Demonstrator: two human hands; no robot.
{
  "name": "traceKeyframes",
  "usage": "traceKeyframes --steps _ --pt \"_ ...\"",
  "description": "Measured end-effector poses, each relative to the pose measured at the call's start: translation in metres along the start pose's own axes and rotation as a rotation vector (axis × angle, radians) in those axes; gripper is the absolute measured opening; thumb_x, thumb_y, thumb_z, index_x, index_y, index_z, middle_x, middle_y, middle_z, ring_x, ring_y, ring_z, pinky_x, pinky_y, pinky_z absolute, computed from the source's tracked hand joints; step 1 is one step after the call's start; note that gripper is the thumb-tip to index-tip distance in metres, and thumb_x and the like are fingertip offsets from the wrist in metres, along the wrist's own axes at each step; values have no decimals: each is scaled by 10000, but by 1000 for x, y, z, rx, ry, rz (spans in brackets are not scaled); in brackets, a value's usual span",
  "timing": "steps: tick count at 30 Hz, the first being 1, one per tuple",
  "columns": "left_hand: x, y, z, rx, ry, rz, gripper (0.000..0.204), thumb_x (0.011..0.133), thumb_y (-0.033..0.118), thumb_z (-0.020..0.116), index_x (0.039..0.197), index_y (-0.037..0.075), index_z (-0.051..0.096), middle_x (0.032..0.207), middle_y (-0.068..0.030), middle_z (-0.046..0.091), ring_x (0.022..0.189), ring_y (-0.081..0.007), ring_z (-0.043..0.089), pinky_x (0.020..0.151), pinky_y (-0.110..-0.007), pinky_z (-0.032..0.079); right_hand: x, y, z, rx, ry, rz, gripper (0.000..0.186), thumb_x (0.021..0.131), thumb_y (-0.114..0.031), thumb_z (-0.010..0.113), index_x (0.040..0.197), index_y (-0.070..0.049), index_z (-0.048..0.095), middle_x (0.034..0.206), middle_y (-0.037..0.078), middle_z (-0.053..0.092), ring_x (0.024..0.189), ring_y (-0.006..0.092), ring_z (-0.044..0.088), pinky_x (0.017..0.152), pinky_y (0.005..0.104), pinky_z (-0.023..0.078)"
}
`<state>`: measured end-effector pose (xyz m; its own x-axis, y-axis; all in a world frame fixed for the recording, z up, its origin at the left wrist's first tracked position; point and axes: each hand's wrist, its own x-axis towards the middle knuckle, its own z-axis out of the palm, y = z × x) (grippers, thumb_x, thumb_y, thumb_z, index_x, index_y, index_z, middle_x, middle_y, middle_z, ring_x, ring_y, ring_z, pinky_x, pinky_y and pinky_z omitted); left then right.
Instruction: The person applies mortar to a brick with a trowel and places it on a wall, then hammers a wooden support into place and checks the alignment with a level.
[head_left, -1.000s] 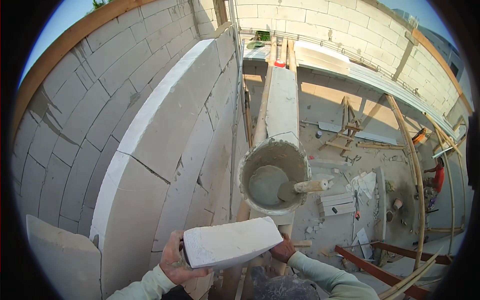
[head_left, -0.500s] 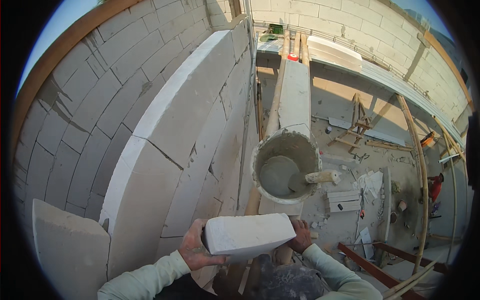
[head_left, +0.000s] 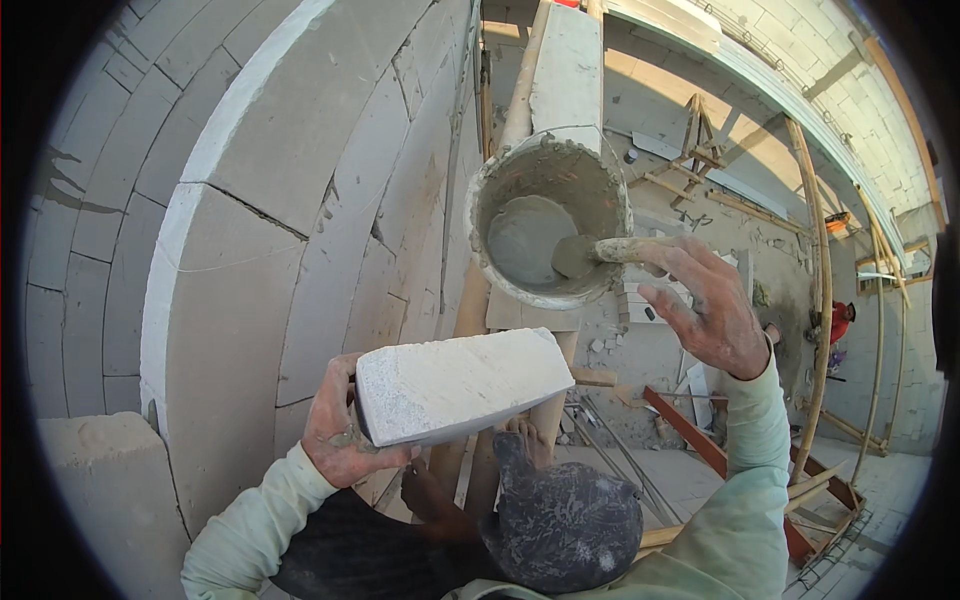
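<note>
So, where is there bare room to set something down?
Bare: the pale board, between the bucket and the red object at its far end. Crowded: nearer, with the right hand at the trowel and the left hand holding the white block.

Bucket (head_left: 590, 180) open from above; trowel handle (head_left: 622, 250) crosses its right edge; wall (head_left: 235, 300) bars way left of block (head_left: 465, 385).

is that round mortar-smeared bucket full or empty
Partly filled: smooth grey mortar lies at the bottom of the round mortar-smeared bucket, well below its rim. Depth: cannot tell.
</note>
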<state>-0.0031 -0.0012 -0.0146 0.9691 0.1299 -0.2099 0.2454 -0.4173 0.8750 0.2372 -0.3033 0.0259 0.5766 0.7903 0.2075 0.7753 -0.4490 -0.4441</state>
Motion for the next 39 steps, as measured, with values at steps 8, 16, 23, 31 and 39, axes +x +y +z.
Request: traceKeyframes --steps 8,16,23,31,39 --pt "0 1 1 8 3 46 856 557 213 849 1246 17 379 1136 -119 471 1093 -244 493 962 -361 396 43 69 39 -644 -406 -36 209 778 -281 671 822 -87 608 748 89 600 775 264 627 656 413 477" --pt "-3 2 2 32 -6 64 834 555 211 855 1232 22 407 1119 -127 470 1083 -272 498 947 -381 406 61 74 29 -723 -177 -460 132 724 -133 616 846 -97 584 781 69 597 735 251 624 595 390 457" --pt "-6 -1 7 6 -20 44 849 555 223 860 1244 25 405 1133 -136 462 1086 -283 493 943 -382 407 76 79 68 -1019 -319 -220 357 790 -114 540 1139 -41 536 912 100 577 749 229 581 607 362 437" --pt "-7 3 3 66 -14 83 848 555 220 857 1243 28 401 1117 -135 462 1074 -286 497 936 -387 412 69 85 70 -937 -503 -181 406 817 -124 517 1206 -6 495 955 128 582 880 245 618 649 367 504" --pt "-6 -1 2 30 1 64 859 544 203 860 1244 24 395 1122 -137 467 1093 -287 499 942 -388 412 56 76 47 -840 -460 -393 373 812 -122 542 1176 -38 532 889 98 585 841 238 627 682 354 489"
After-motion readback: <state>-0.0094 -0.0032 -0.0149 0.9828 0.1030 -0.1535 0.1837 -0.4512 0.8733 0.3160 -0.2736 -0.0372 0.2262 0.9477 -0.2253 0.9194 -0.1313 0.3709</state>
